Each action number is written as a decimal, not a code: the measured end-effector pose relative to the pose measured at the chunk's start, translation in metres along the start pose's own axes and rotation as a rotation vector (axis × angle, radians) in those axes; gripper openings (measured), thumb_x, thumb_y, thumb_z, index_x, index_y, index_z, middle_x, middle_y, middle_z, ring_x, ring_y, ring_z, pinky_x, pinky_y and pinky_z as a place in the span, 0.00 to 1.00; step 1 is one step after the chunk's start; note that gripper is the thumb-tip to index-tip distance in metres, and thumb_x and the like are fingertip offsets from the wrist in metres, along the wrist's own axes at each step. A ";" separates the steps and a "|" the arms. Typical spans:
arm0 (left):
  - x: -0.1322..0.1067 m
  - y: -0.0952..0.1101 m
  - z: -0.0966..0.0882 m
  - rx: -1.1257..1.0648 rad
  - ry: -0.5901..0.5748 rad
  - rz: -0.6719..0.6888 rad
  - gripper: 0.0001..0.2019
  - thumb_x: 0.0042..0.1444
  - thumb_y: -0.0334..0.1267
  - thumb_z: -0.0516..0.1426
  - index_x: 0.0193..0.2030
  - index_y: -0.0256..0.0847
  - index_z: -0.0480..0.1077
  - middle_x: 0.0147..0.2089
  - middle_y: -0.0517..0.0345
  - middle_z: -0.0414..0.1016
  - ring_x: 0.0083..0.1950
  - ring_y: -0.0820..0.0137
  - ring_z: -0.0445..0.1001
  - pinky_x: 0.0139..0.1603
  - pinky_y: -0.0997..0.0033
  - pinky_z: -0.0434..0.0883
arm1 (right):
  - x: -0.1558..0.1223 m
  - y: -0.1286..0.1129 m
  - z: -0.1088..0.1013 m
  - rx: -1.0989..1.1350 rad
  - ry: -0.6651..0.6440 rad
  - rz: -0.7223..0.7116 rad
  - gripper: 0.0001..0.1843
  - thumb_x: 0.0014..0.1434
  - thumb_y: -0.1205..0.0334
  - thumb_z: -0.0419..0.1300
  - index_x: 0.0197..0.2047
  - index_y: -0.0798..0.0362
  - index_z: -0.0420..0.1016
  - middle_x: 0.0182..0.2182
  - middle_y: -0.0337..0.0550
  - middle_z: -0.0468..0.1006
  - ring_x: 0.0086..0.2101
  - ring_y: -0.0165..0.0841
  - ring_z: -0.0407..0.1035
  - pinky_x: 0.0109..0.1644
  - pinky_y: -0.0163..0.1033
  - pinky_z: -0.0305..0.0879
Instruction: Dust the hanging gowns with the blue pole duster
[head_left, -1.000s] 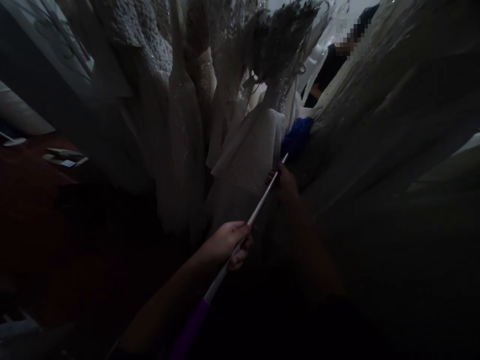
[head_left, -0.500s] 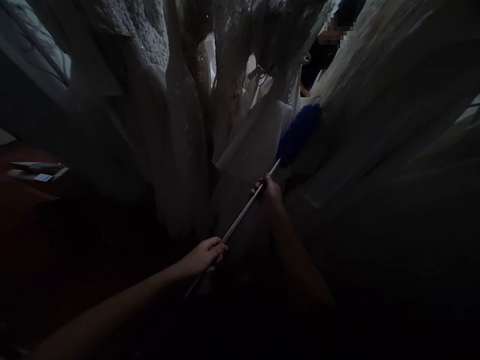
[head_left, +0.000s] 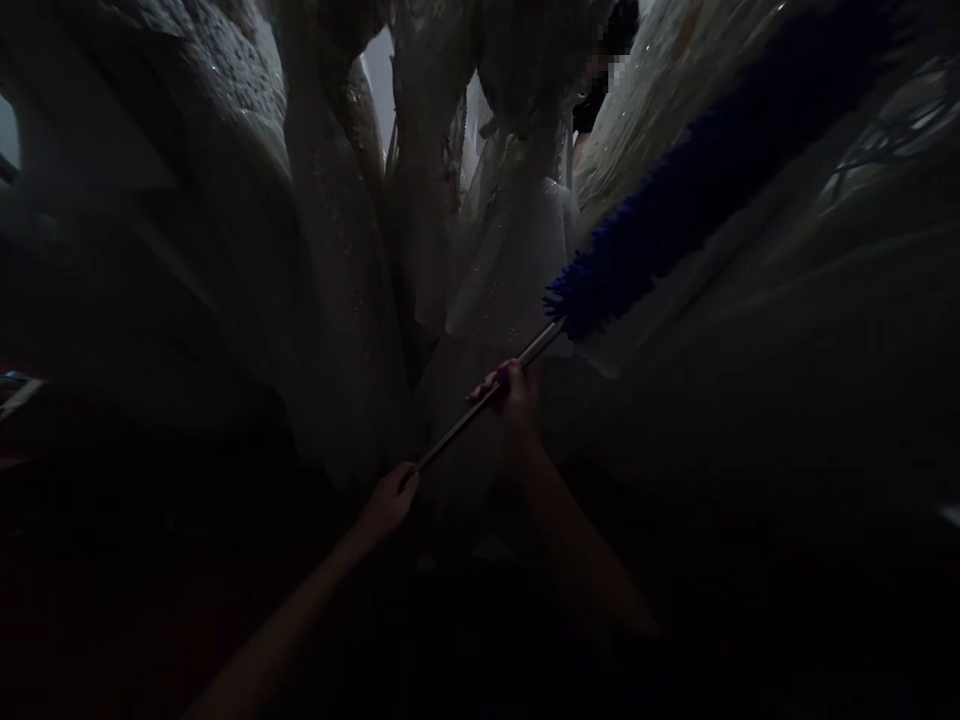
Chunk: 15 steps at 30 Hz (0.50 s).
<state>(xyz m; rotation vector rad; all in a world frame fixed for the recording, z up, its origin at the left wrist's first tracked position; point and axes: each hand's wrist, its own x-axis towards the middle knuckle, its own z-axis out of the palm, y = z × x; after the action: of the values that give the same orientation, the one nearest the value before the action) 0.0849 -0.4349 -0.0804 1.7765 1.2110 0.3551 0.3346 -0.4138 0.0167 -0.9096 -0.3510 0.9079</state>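
Blue microfiber duster point(head_left: 720, 170) on a metal pole point(head_left: 457, 432): long axis is slanting up-right, alongside hanging beaded gowns point(head_left: 517, 270). Right hand point(head_left: 511, 398), nearer the duster head, is gripping the pole closed; left hand point(head_left: 386, 503) is gripping lower down.

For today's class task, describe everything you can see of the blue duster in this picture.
The duster has a long, shaggy head of deep-blue, soft-looking tufts on a slim, silvery metal pole. It slants up to the right, head foremost, in front of pale beaded gowns; whether it touches them is hard to tell. The right hand grips the pole, and the left hand holds its lower end.
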 end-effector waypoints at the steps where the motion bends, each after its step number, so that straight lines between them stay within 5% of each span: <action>1: 0.003 0.002 -0.008 0.047 0.064 0.001 0.20 0.70 0.49 0.50 0.53 0.37 0.75 0.55 0.46 0.82 0.57 0.59 0.79 0.59 0.65 0.71 | 0.006 -0.001 0.008 0.005 -0.006 0.020 0.17 0.69 0.46 0.61 0.38 0.48 0.64 0.22 0.30 0.73 0.20 0.31 0.73 0.32 0.38 0.77; 6: -0.015 0.009 -0.062 0.521 0.320 -0.114 0.25 0.72 0.54 0.48 0.48 0.38 0.79 0.49 0.45 0.84 0.50 0.57 0.81 0.48 0.65 0.68 | 0.020 0.029 0.023 0.122 0.107 0.290 0.13 0.75 0.57 0.53 0.36 0.50 0.63 0.20 0.33 0.75 0.22 0.32 0.75 0.32 0.37 0.76; 11: -0.033 0.028 -0.111 0.869 0.323 -0.217 0.26 0.73 0.55 0.46 0.41 0.42 0.80 0.43 0.48 0.85 0.43 0.57 0.82 0.39 0.66 0.61 | -0.006 0.078 0.002 0.229 0.263 0.594 0.14 0.77 0.56 0.50 0.37 0.50 0.64 0.21 0.36 0.77 0.24 0.36 0.79 0.29 0.38 0.74; 15: -0.022 0.036 -0.105 0.847 0.360 -0.175 0.25 0.72 0.54 0.47 0.40 0.40 0.79 0.41 0.46 0.84 0.42 0.58 0.82 0.39 0.67 0.64 | -0.029 0.064 -0.010 0.293 0.247 0.373 0.16 0.69 0.49 0.62 0.36 0.49 0.64 0.24 0.36 0.79 0.27 0.39 0.81 0.37 0.44 0.79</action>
<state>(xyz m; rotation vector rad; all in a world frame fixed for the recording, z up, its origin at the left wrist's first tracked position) 0.0257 -0.4009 0.0101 2.3433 1.9552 0.0436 0.2905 -0.4237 -0.0374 -0.8146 0.1687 1.1385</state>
